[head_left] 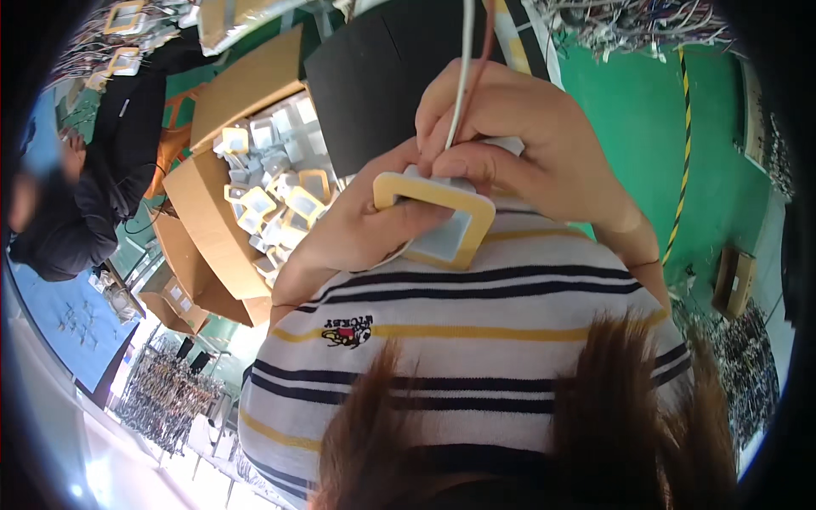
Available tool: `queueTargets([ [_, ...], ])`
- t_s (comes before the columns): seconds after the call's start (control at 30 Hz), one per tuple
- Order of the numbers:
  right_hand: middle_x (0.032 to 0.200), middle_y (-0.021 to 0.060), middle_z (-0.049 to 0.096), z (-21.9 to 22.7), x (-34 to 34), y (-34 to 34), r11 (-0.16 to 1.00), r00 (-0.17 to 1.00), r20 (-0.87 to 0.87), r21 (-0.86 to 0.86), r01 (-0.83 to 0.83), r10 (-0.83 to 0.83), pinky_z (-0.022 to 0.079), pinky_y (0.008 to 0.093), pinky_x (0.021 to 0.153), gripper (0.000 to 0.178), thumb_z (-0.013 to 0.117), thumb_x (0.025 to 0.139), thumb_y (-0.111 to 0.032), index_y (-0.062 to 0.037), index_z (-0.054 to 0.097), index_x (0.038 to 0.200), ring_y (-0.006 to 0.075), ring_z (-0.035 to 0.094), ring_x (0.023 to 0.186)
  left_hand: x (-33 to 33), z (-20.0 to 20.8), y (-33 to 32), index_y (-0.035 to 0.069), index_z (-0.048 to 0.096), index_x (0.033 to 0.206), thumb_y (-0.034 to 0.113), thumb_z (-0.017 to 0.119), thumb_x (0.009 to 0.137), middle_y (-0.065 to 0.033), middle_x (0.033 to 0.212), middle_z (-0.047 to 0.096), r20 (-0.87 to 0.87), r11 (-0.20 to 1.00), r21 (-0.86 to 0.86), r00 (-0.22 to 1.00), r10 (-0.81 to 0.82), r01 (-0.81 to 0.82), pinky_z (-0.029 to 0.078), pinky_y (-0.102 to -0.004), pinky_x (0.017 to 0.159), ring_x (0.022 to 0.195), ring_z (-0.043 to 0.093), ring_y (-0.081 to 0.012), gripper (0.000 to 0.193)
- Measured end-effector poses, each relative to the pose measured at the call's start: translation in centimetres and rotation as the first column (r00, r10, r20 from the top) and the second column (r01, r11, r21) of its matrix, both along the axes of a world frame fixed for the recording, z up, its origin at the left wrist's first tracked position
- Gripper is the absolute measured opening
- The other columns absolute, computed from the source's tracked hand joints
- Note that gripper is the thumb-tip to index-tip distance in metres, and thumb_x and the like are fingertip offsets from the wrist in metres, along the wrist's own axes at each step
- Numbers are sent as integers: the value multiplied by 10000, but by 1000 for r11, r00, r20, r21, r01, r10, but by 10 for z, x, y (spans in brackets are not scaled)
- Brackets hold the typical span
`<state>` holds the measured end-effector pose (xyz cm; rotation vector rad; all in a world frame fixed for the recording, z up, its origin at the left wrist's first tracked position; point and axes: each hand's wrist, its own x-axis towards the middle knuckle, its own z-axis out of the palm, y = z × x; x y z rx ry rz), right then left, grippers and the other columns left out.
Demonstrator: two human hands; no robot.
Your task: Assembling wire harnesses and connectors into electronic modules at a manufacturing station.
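Observation:
Close in front of my striped shirt, my left hand is closed around a small white plastic housing with a yellow rectangular frame, its thumb lying across the opening. At the housing's far edge, my right hand has its fingers bent and pressed together in a pinch. A white cable and a reddish-brown cable run down from the top between its fingers. A small white piece shows behind the right fingers. Exactly what the right fingertips grip is hidden.
An open cardboard box full of similar white and yellow housings stands to the left. A black surface lies beyond my hands. Bundled wires are at the far right. Another person in dark clothing sits at a blue table on the left.

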<state>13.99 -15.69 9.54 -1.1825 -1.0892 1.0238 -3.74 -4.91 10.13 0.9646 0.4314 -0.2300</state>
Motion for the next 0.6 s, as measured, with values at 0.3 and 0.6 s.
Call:
queueTargets([
  [0.3,914,132,580,-11,-32,-20,957,959,34,83,278,-282,468,248,672,95,588,883,-65,10,639,856,157,562,780,2,8,-8,1,440,1289,121,656,827,-39,1075,581,-208,968,-252,977,-47,-7,426,-238,862,1002,538,-99,524],
  [0.6,884,106,539,-15,-38,-26,883,873,213,282,376,-439,433,220,619,176,522,941,-131,26,587,894,103,518,730,3,-2,-13,4,435,1299,141,647,847,-32,1075,572,43,994,-101,998,-36,41,421,-222,847,984,533,-91,517],
])
